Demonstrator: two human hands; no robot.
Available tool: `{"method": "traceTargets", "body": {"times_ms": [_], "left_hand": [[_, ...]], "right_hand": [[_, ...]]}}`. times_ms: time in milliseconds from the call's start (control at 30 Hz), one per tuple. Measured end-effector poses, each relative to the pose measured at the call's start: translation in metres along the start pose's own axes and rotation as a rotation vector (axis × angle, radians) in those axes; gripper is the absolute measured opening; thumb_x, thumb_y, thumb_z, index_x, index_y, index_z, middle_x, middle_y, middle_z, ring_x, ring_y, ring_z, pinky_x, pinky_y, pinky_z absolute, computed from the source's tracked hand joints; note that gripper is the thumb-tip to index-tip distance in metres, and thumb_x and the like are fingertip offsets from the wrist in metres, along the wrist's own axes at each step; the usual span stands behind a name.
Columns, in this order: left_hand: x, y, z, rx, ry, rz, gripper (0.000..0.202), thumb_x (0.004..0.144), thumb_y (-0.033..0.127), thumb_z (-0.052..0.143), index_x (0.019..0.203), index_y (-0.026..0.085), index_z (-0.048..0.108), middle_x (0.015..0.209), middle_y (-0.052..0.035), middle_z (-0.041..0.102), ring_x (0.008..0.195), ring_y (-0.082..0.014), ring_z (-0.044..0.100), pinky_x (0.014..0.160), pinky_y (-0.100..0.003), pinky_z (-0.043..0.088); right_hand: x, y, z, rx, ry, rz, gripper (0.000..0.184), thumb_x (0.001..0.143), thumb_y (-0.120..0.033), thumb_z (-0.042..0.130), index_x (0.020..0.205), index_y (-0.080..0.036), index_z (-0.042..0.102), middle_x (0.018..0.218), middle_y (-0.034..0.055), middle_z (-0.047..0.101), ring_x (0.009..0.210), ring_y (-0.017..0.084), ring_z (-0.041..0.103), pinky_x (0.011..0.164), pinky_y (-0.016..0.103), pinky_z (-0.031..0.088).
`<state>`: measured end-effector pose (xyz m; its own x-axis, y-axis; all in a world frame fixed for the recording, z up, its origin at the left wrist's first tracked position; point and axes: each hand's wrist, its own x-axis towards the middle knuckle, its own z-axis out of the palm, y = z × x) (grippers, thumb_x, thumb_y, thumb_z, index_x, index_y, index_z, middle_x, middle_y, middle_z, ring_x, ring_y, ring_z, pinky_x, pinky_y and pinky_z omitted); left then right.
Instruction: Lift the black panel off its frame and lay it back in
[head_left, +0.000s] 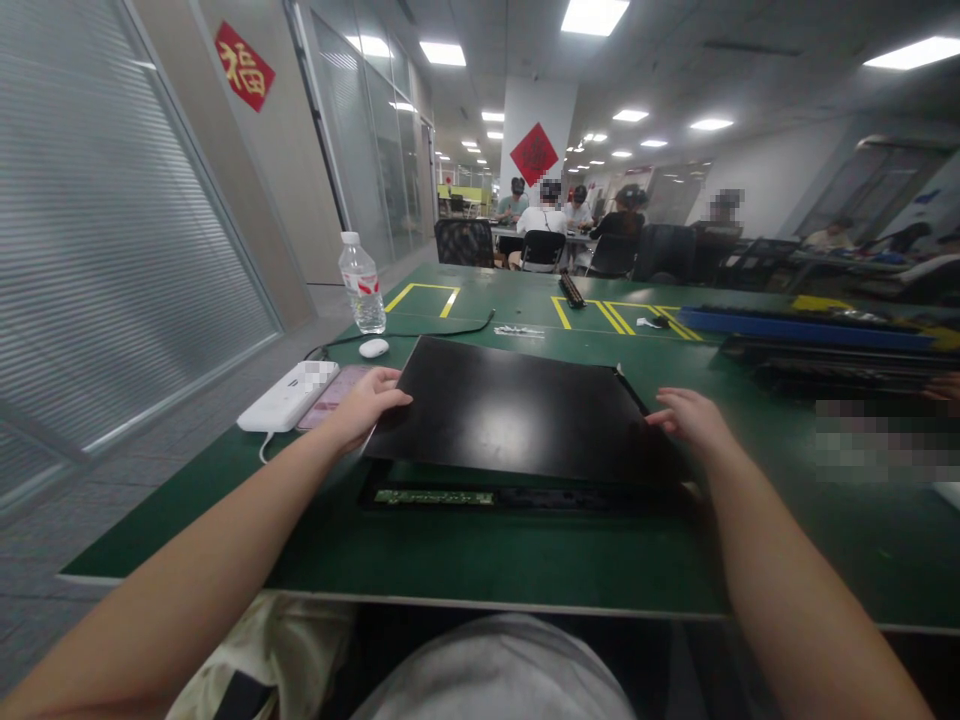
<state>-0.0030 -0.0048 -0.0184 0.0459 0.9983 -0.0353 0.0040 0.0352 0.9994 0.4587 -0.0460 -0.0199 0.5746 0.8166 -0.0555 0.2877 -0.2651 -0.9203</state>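
A large flat black panel [510,408] lies tilted on the green table [480,560], its near edge raised over a black frame with a green circuit strip [433,496]. My left hand [365,398] grips the panel's left edge, fingers curled over it. My right hand [691,415] rests at the panel's right edge with fingers bent against it.
A white power bank [289,396] and a pink phone [335,394] lie left of the panel, with a white mouse [373,348] and a water bottle [361,284] behind. Stacked black and blue trays [810,345] sit at the right. Several people sit at far tables.
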Motion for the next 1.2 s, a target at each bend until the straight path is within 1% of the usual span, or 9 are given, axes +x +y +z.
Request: {"method": "traceTargets", "body": {"times_ms": [133,200,300,467,567,700,833,1033,1200], "left_hand": [[-0.001,-0.003,0.004,-0.038,0.018,-0.022,0.047,0.051,0.017,0.081,0.092,0.019,0.059,0.073,0.001,0.075,0.061,-0.0191,0.07,0.057,-0.028,0.052],[-0.002,-0.003,0.006,-0.034,0.009,-0.024,0.045,0.052,0.015,0.082,0.091,0.019,0.059,0.074,0.0003,0.076,0.064,-0.0193,0.071,0.059,-0.029,0.054],[-0.005,-0.001,0.007,-0.022,-0.017,-0.029,0.042,0.055,0.014,0.082,0.091,0.019,0.059,0.077,-0.0007,0.076,0.067,-0.0192,0.072,0.062,-0.029,0.054],[-0.007,0.0,0.009,-0.043,-0.031,-0.064,0.046,0.056,0.013,0.082,0.094,0.018,0.057,0.075,-0.001,0.075,0.064,-0.0183,0.071,0.062,-0.029,0.053],[-0.005,-0.003,0.006,-0.032,-0.039,-0.062,0.047,0.056,0.014,0.083,0.095,0.018,0.057,0.075,-0.0007,0.075,0.065,-0.0195,0.071,0.062,-0.03,0.054],[-0.002,-0.007,0.003,-0.006,-0.052,-0.066,0.045,0.058,0.013,0.082,0.096,0.019,0.058,0.076,-0.0007,0.075,0.063,-0.019,0.071,0.058,-0.029,0.054],[-0.002,-0.006,0.004,0.021,-0.038,-0.075,0.044,0.057,0.013,0.082,0.094,0.02,0.058,0.075,-0.0011,0.075,0.06,-0.0189,0.071,0.054,-0.027,0.053],[-0.002,-0.005,0.005,0.014,-0.034,-0.064,0.044,0.055,0.014,0.083,0.091,0.02,0.059,0.072,0.0002,0.074,0.059,-0.0196,0.071,0.053,-0.028,0.054],[-0.002,-0.006,0.004,0.014,-0.051,-0.069,0.043,0.057,0.014,0.082,0.093,0.019,0.058,0.07,0.0009,0.073,0.058,-0.0187,0.07,0.054,-0.028,0.054]], "right_hand": [[0.0,-0.001,-0.001,-0.08,0.022,-0.014,0.03,0.084,-0.02,0.061,0.111,-0.011,0.069,0.059,0.0076,0.068,0.04,0.012,0.047,0.045,0.024,0.039],[-0.001,-0.001,-0.002,-0.114,0.031,-0.011,0.028,0.084,-0.021,0.062,0.108,-0.012,0.07,0.06,0.0074,0.069,0.043,0.012,0.049,0.048,0.024,0.042],[0.001,0.002,-0.002,-0.164,0.043,-0.017,0.025,0.083,-0.023,0.062,0.105,-0.013,0.07,0.061,0.0074,0.07,0.047,0.013,0.052,0.051,0.024,0.043],[0.011,0.016,-0.004,-0.299,0.049,-0.118,0.027,0.081,-0.03,0.063,0.103,-0.017,0.072,0.067,0.0059,0.074,0.052,0.016,0.057,0.055,0.027,0.045],[0.015,0.02,-0.005,-0.353,0.051,-0.141,0.029,0.081,-0.032,0.062,0.104,-0.019,0.073,0.069,0.0054,0.075,0.055,0.017,0.06,0.058,0.028,0.046],[0.015,0.02,-0.005,-0.379,0.047,-0.147,0.03,0.081,-0.032,0.062,0.105,-0.019,0.074,0.069,0.0046,0.075,0.057,0.018,0.062,0.06,0.03,0.046],[0.013,0.019,-0.005,-0.391,0.049,-0.15,0.029,0.081,-0.032,0.061,0.104,-0.02,0.074,0.07,0.004,0.075,0.058,0.018,0.062,0.062,0.03,0.046],[0.017,0.022,-0.005,-0.403,0.048,-0.155,0.031,0.08,-0.031,0.061,0.105,-0.02,0.074,0.07,0.004,0.075,0.059,0.018,0.063,0.062,0.03,0.046],[0.019,0.024,-0.005,-0.407,0.05,-0.162,0.033,0.078,-0.03,0.062,0.106,-0.02,0.074,0.073,0.0046,0.076,0.063,0.02,0.065,0.063,0.03,0.047]]}}
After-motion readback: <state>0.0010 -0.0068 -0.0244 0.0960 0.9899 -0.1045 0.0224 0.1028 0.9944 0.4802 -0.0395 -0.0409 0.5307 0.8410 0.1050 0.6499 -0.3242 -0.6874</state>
